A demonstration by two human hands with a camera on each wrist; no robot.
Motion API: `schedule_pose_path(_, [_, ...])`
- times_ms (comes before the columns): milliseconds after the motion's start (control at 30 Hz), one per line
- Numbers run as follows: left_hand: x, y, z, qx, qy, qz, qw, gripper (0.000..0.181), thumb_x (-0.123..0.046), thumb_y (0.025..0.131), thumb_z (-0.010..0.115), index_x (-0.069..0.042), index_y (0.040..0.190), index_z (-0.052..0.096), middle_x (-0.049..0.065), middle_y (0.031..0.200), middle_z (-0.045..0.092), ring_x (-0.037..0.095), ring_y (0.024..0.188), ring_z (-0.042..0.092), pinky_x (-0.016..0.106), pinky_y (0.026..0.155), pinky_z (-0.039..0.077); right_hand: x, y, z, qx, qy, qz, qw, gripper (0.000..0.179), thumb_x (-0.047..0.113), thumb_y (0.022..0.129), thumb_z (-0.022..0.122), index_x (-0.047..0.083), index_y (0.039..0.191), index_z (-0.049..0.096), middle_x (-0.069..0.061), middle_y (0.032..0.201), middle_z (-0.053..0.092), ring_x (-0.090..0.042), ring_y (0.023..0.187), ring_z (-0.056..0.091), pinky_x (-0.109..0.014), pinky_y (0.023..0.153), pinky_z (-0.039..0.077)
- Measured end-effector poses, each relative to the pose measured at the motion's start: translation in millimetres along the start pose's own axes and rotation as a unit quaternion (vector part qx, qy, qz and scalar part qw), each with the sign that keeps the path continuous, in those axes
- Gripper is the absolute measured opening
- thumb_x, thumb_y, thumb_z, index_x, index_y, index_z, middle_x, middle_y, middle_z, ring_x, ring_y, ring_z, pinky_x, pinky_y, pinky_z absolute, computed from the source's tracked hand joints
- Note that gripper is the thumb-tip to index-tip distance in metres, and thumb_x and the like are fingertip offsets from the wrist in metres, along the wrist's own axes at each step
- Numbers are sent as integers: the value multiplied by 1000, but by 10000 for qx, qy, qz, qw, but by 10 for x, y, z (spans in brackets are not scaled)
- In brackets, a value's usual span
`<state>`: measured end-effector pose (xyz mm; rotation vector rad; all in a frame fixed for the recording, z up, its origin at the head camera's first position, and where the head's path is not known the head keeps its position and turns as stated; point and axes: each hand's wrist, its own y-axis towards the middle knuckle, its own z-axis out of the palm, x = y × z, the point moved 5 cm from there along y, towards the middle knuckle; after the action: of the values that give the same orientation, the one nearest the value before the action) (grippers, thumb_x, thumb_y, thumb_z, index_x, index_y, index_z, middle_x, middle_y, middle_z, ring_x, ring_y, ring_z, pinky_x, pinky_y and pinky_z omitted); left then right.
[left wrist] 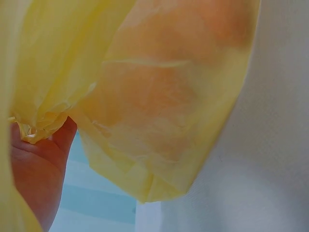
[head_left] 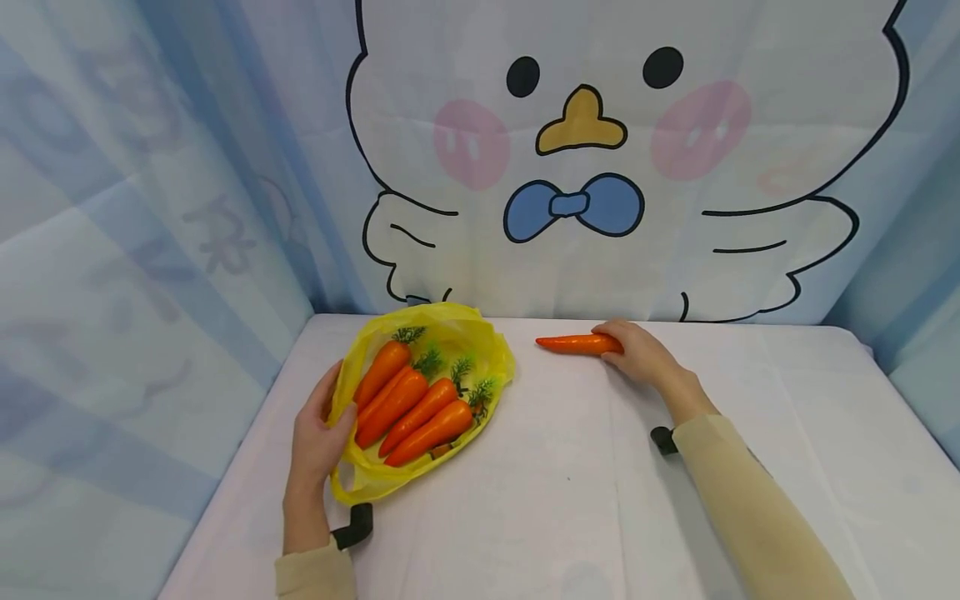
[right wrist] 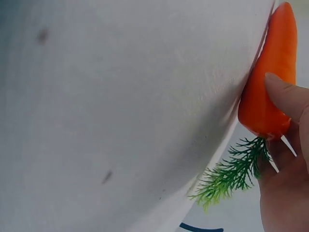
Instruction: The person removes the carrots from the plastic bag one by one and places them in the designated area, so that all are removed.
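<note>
Yellow thin plastic bag (head_left: 450, 321) on the left of the white surface (head_left: 540, 467), mouth spread toward you. Your left hand (head_left: 318, 433) grips its left rim, thumb over the edge. Inside: several orange carrots (head_left: 418, 417) side by side, leafy tops toward upper right. Your right hand (head_left: 641, 354) holds a single carrot (head_left: 573, 344) near the far edge, right of the bag and apart from it, tip pointing left, green frond (right wrist: 231, 169) at the crown.
</note>
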<state>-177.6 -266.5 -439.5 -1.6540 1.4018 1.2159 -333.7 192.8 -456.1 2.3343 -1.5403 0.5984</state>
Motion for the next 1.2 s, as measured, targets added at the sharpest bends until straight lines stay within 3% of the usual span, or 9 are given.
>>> schedule_pose_path(800, [7, 2, -12, -43, 182, 200, 9996, 64, -3, 98, 57, -15, 158, 37, 6, 158, 39, 25, 141, 38, 46, 115, 34, -2, -20, -82, 59, 57, -16, 10000, 56, 8, 93, 71, 3, 145, 51, -24, 149, 45, -43, 137, 38, -60, 114, 28])
schedule_pose_path(1200, [-1, -18, -16, -87, 95, 221, 9997, 64, -2, 98, 58, -16, 157, 38, 4, 158, 40, 22, 140, 39, 34, 114, 35, 242, -89, -194, -236, 278, -263, 9990, 57, 15, 95, 71, 6, 147, 50, -21, 153, 41, -43, 142, 32, -62, 114, 26])
